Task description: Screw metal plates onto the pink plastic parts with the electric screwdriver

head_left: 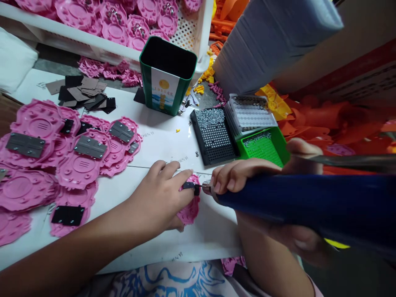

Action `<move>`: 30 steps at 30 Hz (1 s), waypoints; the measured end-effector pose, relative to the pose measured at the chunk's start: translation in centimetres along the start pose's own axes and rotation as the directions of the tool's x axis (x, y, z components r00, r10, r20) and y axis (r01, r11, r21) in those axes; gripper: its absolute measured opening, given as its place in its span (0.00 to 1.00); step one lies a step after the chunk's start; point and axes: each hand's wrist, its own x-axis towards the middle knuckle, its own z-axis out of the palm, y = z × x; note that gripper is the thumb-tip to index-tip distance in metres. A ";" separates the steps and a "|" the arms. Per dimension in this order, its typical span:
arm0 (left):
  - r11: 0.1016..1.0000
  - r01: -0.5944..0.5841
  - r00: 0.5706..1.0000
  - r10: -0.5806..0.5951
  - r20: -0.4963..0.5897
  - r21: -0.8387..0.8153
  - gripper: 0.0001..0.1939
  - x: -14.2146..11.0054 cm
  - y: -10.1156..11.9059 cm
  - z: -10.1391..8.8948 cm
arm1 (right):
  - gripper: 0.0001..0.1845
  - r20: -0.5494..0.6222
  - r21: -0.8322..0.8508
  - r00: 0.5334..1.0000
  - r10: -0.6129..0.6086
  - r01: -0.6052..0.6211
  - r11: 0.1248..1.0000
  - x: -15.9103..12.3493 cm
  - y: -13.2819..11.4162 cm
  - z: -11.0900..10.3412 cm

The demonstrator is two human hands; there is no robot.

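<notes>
My left hand (163, 192) is closed over a pink plastic shell (192, 208), pressing it against the white table top. A small dark plate (189, 185) lies on that shell beside my fingers. My right hand (244, 173) is wrapped round a blue electric screwdriver (293, 202), held nearly level in the picture. Its thin bit points left and meets the shell at the dark plate; whether a screw sits under the tip is too small to tell. My left palm hides much of the shell.
Pink shells with grey or black plates (89, 147) are piled at left, below loose plates (83, 93). A green tin (168, 78) stands mid-table. Right of it are a black screw tray (213, 136) and a green tray (262, 144). A white crate (192, 37) holds more shells.
</notes>
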 end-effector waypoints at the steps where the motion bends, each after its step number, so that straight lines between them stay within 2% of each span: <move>1: 1.000 -0.007 1.000 0.007 0.006 0.004 0.31 0.0 0.0 -0.2 | 0.27 -0.002 0.040 0.998 -0.057 0.057 0.998 0.1 0.2 0.1; 3: 1.000 -0.015 1.000 0.015 -0.018 0.012 0.34 -0.1 -0.1 -0.2 | 0.30 -0.006 0.102 0.986 -0.167 0.167 0.981 0.4 0.6 0.0; 5: 1.000 -0.019 0.998 0.019 -0.058 0.006 0.35 -0.3 -0.3 0.1 | 0.31 -0.033 0.138 0.977 -0.210 0.213 0.967 0.7 0.6 -0.4; 6: 1.000 -0.016 0.997 0.016 -0.077 -0.001 0.32 -0.3 -0.4 0.2 | 0.30 -0.051 0.128 0.974 -0.222 0.227 0.966 1.0 0.4 -0.7; 10: 1.000 0.002 0.991 -0.004 -0.136 -0.018 0.06 -0.3 -0.5 0.5 | 0.18 -0.162 0.013 0.937 -0.310 0.316 0.949 2.8 -1.1 -1.6; 15: 0.998 0.020 0.978 -0.031 -0.207 -0.053 0.08 -0.1 -0.3 0.4 | 0.09 -0.328 -0.085 0.885 -0.331 0.322 0.943 6.1 -1.3 -1.8; 20: 0.981 0.024 0.995 -0.043 -0.094 -0.191 0.14 -0.2 -0.5 0.0 | 0.12 -0.420 -0.197 0.832 -0.362 0.305 0.932 7.8 0.4 -1.9; 25: 0.971 0.144 0.984 -0.161 -0.076 -0.189 0.23 -0.4 -0.2 0.0 | 0.10 -0.428 -0.158 0.829 -0.360 0.323 0.933 8.1 1.4 -1.8; 28: 0.957 0.247 0.969 -0.244 0.034 -0.151 0.23 -0.2 0.1 -0.6 | 0.08 -0.419 -0.120 0.834 -0.358 0.340 0.933 8.2 1.6 -1.8; 30: 0.946 0.293 0.955 -0.281 0.098 -0.137 0.19 0.1 0.2 -1.2 | 0.12 -0.421 -0.122 0.838 -0.347 0.327 0.937 8.2 1.6 -1.8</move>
